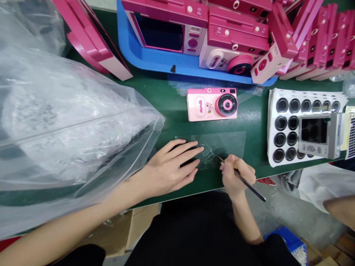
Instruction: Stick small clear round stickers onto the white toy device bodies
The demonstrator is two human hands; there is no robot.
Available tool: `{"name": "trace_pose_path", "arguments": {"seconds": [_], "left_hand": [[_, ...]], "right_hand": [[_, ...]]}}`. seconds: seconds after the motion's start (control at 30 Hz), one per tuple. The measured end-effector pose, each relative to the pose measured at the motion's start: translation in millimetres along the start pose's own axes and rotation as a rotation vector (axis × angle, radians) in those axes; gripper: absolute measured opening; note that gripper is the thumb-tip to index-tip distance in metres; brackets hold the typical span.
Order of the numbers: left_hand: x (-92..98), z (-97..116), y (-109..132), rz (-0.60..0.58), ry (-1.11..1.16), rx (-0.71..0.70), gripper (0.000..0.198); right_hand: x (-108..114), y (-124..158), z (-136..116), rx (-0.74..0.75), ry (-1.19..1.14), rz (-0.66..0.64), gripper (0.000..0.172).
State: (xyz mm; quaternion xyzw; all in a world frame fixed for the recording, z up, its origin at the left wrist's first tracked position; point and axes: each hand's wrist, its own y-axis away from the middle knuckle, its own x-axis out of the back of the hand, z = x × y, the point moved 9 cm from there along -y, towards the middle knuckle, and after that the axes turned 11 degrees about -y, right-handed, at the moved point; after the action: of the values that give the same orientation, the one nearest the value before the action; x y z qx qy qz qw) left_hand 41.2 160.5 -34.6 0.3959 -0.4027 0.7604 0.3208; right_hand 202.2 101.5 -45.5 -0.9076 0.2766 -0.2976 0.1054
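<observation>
My left hand [173, 166] lies flat with its fingers spread, the fingertips on the left part of a clear plastic sheet [233, 142] on the green table. Pinched in my right hand [237, 173] is a thin dark tool [251, 188], its fine pale tip touching small transparent pieces [208, 151] on the sheet. Just beyond the sheet, a pink camera [194, 107] with a round black and pink lens rests on the table.
A blue tray [155, 62] of pink cameras [235, 40] spans the back. A large clear bag [69, 111] covers the left. At right, a silver device [334, 136] sits on white sheets with round black parts [281, 123]. Another person's arm [341, 208] shows at far right.
</observation>
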Motion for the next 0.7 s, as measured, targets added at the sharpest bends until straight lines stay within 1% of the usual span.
{"name": "trace_pose_path", "arguments": {"seconds": [0.13,0.23,0.37,0.57,0.7], "left_hand": [[0.9,-0.3,-1.4,-0.01,-0.004,0.01,0.015],[3.9,0.8,-2.5,0.005,-0.004,0.001,0.015],[1.8,0.2,-2.3,-0.018,-0.002,0.012,0.016],[0.0,0.1,-1.2,-0.009,-0.006,0.01,0.016],[2.8,0.7,-1.9,0.012,-0.011,0.003,0.015]], "right_hand": [[-0.8,-0.3,0.0,-0.003,-0.004,-0.005,0.046],[-1.2,-1.5,-2.4,0.001,-0.006,-0.003,0.045],[-1.3,-2.9,-4.5,-0.006,0.013,-0.004,0.045],[-1.0,-2.7,-3.9,-0.006,-0.002,-0.004,0.046],[-1.1,-2.4,-3.0,-0.017,0.015,-0.012,0.045]]}}
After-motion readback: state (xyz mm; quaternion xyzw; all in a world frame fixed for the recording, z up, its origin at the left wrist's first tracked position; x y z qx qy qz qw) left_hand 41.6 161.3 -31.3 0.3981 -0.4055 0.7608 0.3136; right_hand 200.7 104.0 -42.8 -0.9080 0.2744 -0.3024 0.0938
